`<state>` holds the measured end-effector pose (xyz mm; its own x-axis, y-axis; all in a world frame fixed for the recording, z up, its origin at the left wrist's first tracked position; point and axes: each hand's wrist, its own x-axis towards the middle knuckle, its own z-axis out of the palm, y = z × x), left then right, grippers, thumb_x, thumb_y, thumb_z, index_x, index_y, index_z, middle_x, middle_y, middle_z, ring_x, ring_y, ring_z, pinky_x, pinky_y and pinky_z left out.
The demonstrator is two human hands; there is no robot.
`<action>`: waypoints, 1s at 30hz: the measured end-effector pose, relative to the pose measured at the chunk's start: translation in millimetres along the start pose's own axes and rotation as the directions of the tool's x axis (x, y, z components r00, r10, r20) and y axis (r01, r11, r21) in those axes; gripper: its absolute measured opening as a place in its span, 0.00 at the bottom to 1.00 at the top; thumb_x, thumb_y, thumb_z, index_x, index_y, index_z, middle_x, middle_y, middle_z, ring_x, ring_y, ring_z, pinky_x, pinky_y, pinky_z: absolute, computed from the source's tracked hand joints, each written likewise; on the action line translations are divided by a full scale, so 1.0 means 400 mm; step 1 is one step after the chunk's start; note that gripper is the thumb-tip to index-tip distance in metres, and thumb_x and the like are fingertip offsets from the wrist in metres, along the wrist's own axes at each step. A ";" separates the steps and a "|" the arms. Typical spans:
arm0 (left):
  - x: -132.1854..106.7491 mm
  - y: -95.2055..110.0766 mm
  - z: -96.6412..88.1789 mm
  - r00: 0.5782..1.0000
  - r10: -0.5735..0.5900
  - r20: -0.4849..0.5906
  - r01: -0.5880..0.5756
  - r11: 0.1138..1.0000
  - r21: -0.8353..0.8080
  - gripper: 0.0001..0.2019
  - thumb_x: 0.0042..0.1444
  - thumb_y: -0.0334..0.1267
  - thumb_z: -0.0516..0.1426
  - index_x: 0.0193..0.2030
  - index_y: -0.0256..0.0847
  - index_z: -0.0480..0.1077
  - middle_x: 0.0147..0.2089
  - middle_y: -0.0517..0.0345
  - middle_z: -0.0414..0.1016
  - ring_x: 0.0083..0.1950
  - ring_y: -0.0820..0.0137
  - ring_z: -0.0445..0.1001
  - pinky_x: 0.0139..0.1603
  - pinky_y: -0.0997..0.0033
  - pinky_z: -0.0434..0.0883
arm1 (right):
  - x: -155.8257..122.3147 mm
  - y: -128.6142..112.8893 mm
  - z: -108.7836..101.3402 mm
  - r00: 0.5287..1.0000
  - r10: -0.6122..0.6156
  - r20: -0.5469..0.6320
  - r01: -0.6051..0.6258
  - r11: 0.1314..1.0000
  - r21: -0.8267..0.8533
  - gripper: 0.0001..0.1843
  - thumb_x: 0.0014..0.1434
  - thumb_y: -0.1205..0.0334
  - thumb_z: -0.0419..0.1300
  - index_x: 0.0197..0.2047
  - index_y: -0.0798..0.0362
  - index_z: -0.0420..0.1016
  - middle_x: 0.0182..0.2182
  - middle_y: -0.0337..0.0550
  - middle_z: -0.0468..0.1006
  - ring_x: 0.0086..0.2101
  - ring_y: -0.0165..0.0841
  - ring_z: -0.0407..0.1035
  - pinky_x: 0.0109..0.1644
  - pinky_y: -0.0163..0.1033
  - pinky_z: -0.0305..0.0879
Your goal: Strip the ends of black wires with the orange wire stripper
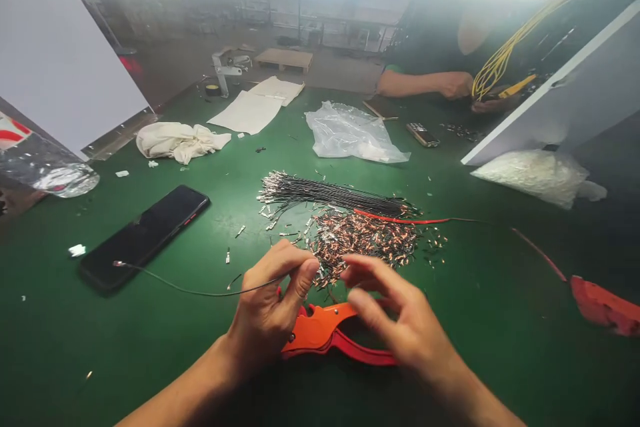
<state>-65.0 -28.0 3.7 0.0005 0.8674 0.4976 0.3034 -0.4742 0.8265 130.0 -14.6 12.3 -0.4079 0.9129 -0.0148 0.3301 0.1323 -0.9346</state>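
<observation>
My left hand (270, 310) pinches a thin black wire (190, 288) between thumb and fingers; the wire trails left and ends in a small metal terminal near a black phone (145, 235). My right hand (395, 317) hovers just right of it, fingers curled loosely and apart, nothing visible in them. Both hands are above an orange crimping tool (325, 333) lying on the green table (150, 347). Just beyond the fingers lies a pile of small copper terminals (365, 240), and behind it a bundle of black wires (330, 193) with metal ends.
A red wire (400, 219) runs right toward a red object (605, 307). Plastic bags (350, 133) (535, 173), white cloth (175, 140), paper sheets (255, 107) and a white board (550, 87) lie farther back. Another person's hands (460, 87) handle yellow wires at the far right.
</observation>
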 end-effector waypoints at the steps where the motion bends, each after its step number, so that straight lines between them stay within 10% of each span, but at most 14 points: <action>1: -0.001 0.001 0.003 1.000 0.010 0.008 -0.010 1.000 0.002 0.07 0.63 0.28 0.54 0.38 0.41 0.71 0.29 0.63 0.67 0.30 0.75 0.63 0.33 0.72 0.63 | 0.011 -0.012 -0.008 0.997 0.070 -0.039 -0.065 0.990 0.126 0.17 0.65 0.51 0.56 0.54 0.48 0.70 0.44 0.45 0.79 0.45 0.39 0.74 0.47 0.44 0.70; 8: -0.007 -0.001 0.016 0.996 0.068 0.063 -0.068 0.998 -0.003 0.08 0.62 0.28 0.55 0.43 0.42 0.74 0.29 0.60 0.72 0.29 0.74 0.67 0.31 0.73 0.67 | 0.047 -0.041 -0.017 0.998 0.063 0.005 -0.063 0.985 0.162 0.08 0.60 0.62 0.59 0.32 0.52 0.78 0.29 0.39 0.80 0.33 0.33 0.73 0.42 0.39 0.67; 15: -0.009 -0.010 0.023 0.993 -0.079 0.093 0.077 0.997 0.022 0.08 0.65 0.34 0.54 0.42 0.41 0.75 0.29 0.59 0.72 0.28 0.75 0.70 0.27 0.76 0.69 | 0.056 -0.038 -0.032 0.983 0.132 0.127 -0.174 0.888 0.426 0.07 0.57 0.59 0.60 0.32 0.54 0.76 0.26 0.38 0.76 0.30 0.32 0.71 0.36 0.37 0.68; 21: 0.003 -0.012 0.025 0.985 0.109 0.131 -0.129 0.979 0.156 0.07 0.63 0.30 0.55 0.44 0.40 0.73 0.27 0.61 0.70 0.27 0.75 0.66 0.28 0.74 0.67 | 0.070 -0.025 -0.029 1.000 -0.003 -0.013 0.004 0.999 0.053 0.06 0.56 0.65 0.57 0.29 0.53 0.73 0.25 0.38 0.75 0.29 0.32 0.68 0.35 0.38 0.64; 25: -0.005 -0.017 0.031 0.952 0.189 0.242 -0.245 0.941 0.232 0.08 0.62 0.26 0.55 0.45 0.38 0.71 0.29 0.59 0.72 0.30 0.73 0.65 0.31 0.72 0.66 | 0.053 0.007 -0.009 0.922 -0.354 -0.157 0.299 0.909 -0.291 0.07 0.55 0.70 0.54 0.30 0.53 0.72 0.27 0.40 0.75 0.30 0.34 0.67 0.37 0.40 0.61; 30: -0.015 -0.008 0.039 0.890 0.249 0.382 -0.375 0.876 0.302 0.07 0.62 0.23 0.51 0.40 0.37 0.68 0.28 0.56 0.71 0.29 0.72 0.61 0.30 0.69 0.62 | 0.044 0.031 0.009 0.891 -0.445 -0.088 0.364 0.818 -0.444 0.06 0.53 0.71 0.53 0.29 0.53 0.68 0.26 0.40 0.74 0.30 0.34 0.65 0.37 0.41 0.58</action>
<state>-51.2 -29.2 -6.1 0.4403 0.7111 0.5482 0.5531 -0.6958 0.4583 123.8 1.5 -0.9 -0.4357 0.7889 0.4334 0.4998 0.6125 -0.6124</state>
